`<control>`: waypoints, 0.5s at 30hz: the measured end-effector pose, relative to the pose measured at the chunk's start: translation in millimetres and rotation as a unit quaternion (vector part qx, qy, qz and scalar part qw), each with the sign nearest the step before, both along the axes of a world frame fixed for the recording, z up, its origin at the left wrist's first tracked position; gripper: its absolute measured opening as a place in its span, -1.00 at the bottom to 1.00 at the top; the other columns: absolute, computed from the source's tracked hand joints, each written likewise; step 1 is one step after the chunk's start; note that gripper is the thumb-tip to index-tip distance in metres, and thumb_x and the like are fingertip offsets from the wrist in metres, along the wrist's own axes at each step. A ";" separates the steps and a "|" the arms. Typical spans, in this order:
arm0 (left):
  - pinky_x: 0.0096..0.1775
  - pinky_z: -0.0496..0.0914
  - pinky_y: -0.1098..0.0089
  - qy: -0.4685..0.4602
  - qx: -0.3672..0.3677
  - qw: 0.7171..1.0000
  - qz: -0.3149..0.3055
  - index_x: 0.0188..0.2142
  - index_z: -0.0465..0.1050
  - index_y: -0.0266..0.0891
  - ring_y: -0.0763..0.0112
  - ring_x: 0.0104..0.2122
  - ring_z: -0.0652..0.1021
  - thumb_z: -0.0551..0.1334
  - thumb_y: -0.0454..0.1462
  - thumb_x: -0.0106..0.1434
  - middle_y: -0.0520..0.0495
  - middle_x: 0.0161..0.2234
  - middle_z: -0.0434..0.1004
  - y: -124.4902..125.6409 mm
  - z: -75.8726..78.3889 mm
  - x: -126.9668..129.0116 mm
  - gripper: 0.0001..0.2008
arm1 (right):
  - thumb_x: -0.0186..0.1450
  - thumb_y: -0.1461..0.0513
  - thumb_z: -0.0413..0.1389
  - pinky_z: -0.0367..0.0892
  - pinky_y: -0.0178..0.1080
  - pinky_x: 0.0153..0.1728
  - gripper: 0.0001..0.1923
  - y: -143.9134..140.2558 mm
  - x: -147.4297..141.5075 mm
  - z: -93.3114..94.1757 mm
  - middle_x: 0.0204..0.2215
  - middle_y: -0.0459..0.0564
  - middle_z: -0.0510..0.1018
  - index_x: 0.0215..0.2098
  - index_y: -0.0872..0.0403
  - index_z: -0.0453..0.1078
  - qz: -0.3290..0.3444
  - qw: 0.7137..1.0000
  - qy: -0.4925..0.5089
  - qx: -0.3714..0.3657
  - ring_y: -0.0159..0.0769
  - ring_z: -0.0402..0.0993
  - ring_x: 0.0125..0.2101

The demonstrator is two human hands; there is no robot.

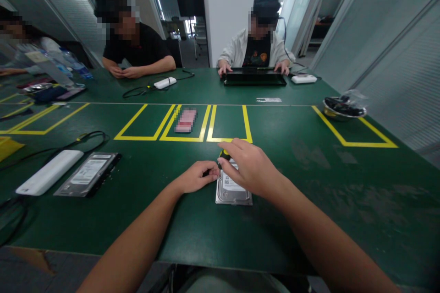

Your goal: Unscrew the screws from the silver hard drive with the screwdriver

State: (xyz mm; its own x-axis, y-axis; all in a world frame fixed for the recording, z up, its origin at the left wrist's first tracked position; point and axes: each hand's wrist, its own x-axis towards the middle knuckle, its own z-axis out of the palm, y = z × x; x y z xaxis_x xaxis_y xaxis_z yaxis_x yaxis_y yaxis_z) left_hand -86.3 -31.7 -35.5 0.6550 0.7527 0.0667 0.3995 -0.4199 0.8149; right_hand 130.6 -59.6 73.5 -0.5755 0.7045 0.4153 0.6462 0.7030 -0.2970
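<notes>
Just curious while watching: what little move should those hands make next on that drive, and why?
Probably turn the screwdriver: the right hand grips its yellow-black handle upright over the hard drive, while the left hand steadies the drive's edge.

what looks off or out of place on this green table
Nothing looks spilled or broken. The silver hard drive under the right hand lies slightly askew to the table edge, as does the second drive on the left; a black cable trails loosely nearby.

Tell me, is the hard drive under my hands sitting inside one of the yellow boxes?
No, the hard drive lies on bare green table, nearer than the yellow boxes.
</notes>
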 end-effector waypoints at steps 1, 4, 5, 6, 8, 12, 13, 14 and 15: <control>-0.24 0.30 0.42 0.002 0.000 1.000 -0.001 -0.28 0.42 -0.29 0.40 -0.33 0.43 0.19 -0.24 0.31 0.01 -0.34 0.46 0.1 -0.2 -0.1 -0.86 | 0.39 0.19 -0.02 0.35 -0.13 -0.15 -0.62 -0.3 -0.4 0.1 -0.17 0.18 0.51 0.07 0.24 0.38 -0.002 1.000 0.000 0.004 -0.15 0.42 -0.18; -0.24 0.30 0.41 0.007 0.003 1.000 0.005 -0.29 0.43 -0.29 0.39 -0.32 0.45 0.20 -0.24 0.31 0.00 -0.33 0.49 0.0 0.0 0.1 -0.86 | 0.38 0.19 -0.01 0.36 -0.14 -0.18 -0.59 -1.0 -1.6 -0.6 -0.16 0.18 0.47 0.12 0.25 0.35 0.007 1.000 0.014 0.006 -0.16 0.40 -0.21; -0.25 0.30 0.41 0.008 0.004 1.000 0.008 -0.29 0.43 -0.29 0.39 -0.33 0.45 0.20 -0.24 0.31 0.00 -0.34 0.49 -0.2 0.3 0.2 -0.86 | 0.38 0.20 0.00 0.36 -0.15 -0.17 -0.57 -1.1 -1.7 -1.1 -0.15 0.19 0.45 0.13 0.26 0.34 0.015 1.000 0.020 0.003 -0.17 0.40 -0.20; -0.25 0.30 0.42 0.008 0.004 1.000 0.009 -0.30 0.43 -0.29 0.39 -0.33 0.45 0.20 -0.24 0.31 0.01 -0.34 0.50 -0.5 0.7 0.4 -0.87 | 0.38 0.20 0.00 0.36 -0.15 -0.15 -0.56 -1.3 -1.6 -1.5 -0.14 0.19 0.45 0.15 0.27 0.32 0.023 0.999 0.025 0.000 -0.16 0.40 -0.18; -0.25 0.30 0.42 0.007 0.003 1.000 0.007 -0.28 0.44 -0.29 0.39 -0.32 0.46 0.20 -0.25 0.31 0.01 -0.34 0.50 -0.8 1.7 0.5 -0.87 | 0.38 0.21 0.01 0.36 -0.14 -0.12 -0.57 -1.8 -0.8 -2.3 -0.12 0.19 0.45 0.15 0.29 0.30 0.036 0.999 0.034 -0.004 -0.15 0.39 -0.14; -0.23 0.31 0.41 0.005 -0.002 1.000 0.002 -0.26 0.45 -0.28 0.38 -0.30 0.47 0.20 -0.25 0.32 0.01 -0.31 0.51 -0.4 1.8 -0.5 -0.88 | 0.38 0.23 0.03 0.35 -0.15 -0.14 -0.64 -2.8 1.3 -1.7 -0.14 0.16 0.46 0.08 0.26 0.32 0.046 0.998 0.049 0.001 -0.17 0.39 -0.17; -0.22 0.32 0.40 0.006 -0.002 1.000 0.002 -0.25 0.45 -0.28 0.37 -0.30 0.47 0.20 -0.25 0.31 0.00 -0.31 0.51 0.0 1.3 -0.8 -0.87 | 0.37 0.23 0.04 0.34 -0.15 -0.15 -0.67 -3.0 1.6 -1.0 -0.16 0.15 0.47 0.05 0.25 0.34 0.047 0.998 0.049 0.001 -0.18 0.39 -0.19; -0.21 0.32 0.40 0.006 0.000 1.000 0.003 -0.25 0.45 -0.28 0.36 -0.29 0.47 0.21 -0.24 0.31 0.00 -0.30 0.51 0.4 0.6 -1.2 -0.87 | 0.37 0.23 0.04 0.34 -0.16 -0.17 -0.70 -3.0 1.8 -0.3 -0.17 0.15 0.47 0.01 0.24 0.35 0.049 0.998 0.048 -0.001 -0.18 0.39 -0.20; -0.21 0.33 0.39 0.006 0.002 1.000 0.004 -0.24 0.45 -0.28 0.36 -0.28 0.48 0.21 -0.22 0.31 0.00 -0.30 0.52 0.8 -0.1 -1.4 -0.85 | 0.37 0.23 0.04 0.34 -0.16 -0.17 -0.72 -3.0 1.9 0.5 -0.17 0.14 0.47 -0.01 0.23 0.37 0.051 0.998 0.046 -0.004 -0.18 0.39 -0.19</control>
